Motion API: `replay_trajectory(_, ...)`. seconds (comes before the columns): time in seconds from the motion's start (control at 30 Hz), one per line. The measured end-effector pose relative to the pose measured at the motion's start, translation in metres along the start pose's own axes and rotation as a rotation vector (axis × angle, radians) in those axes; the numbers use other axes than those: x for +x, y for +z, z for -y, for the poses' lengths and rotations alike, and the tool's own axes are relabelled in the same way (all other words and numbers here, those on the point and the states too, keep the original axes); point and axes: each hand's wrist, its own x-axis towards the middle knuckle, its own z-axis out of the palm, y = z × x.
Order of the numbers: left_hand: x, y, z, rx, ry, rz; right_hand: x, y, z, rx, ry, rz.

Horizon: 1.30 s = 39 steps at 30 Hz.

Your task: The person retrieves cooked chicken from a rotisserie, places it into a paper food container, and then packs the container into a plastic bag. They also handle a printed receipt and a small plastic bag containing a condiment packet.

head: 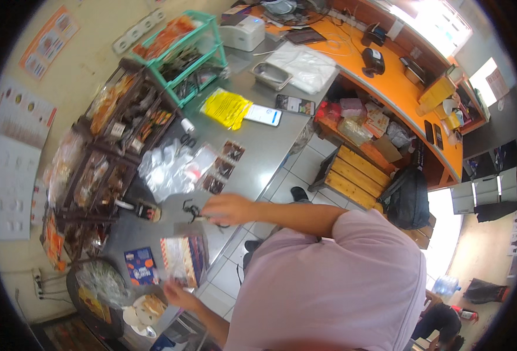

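My right hand (228,209) is over the front of the metal table (258,162), its fingers curled on a bundle of thin black strips (191,210). Dark ends show on both sides of the fingers; the exact kind is unclear. My left hand (180,296), blurred by motion, is low at the table's front edge. Beside it lie a blue printed box (140,266) and a stack of printed paper packaging (180,261). Further back sit a clear plastic bag (164,171) and several small dark sachets (224,167). A dark bottle (146,211) lies near the rack.
Brown racks (122,149) of packaged goods and a green tiered basket (183,57) line the wall. Phones (295,105) and a yellow bag (226,107) lie on the table. A wooden bench (355,173) carries a black backpack (409,197). Another person (436,324) sits behind.
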Motion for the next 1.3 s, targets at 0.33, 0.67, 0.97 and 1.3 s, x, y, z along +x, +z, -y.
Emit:
replay_trajectory(0.33,-0.113,0.134,0.033,0.461,0.149,-0.334,-0.17,-0.505,-0.229,-0.491,0.7,-0.93)
replay_trajectory(0.67,-0.201,0.312,0.001,0.498,-0.526,0.738,-0.304,-0.765,-0.374,-0.972,1.213,-0.698)
replay_trajectory(0.97,-0.22,0.255,0.012,0.622,-0.884,0.722,-0.294,-0.801,-0.396,-0.558,1.263,-0.451)
replay_trajectory(1.3,-0.227,0.212,0.041,0.514,-0.98,0.681,-0.293,-0.793,-0.256,-0.489,1.271,-0.048)
